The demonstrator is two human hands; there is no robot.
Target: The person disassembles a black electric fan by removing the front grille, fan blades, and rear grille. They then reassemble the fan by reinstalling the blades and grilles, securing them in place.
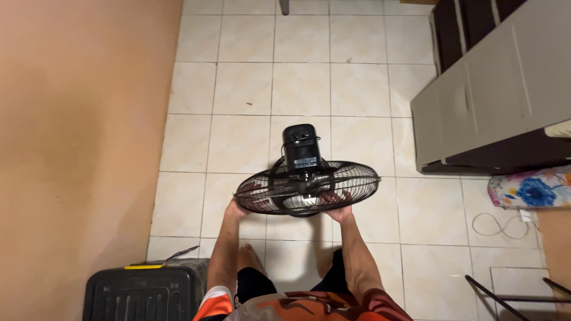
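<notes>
Arms stretched fwd, left hand [237, 208] & right hand [337, 209] gripping black fan [306, 181] cage edges.

Fingertips of both hands hidden behind round black wire fan cage [307, 189]; black ribbed plastic case [140, 294] cut by bottom edge.

Top: orange, white and dark patterned shirt with short sleeves
Shorts: black
Arms: bare from the sleeves down
Feet: one bare foot visible

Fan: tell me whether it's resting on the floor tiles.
No, both the left hand and right hand hold the fan by its wire guard above the floor.
</notes>
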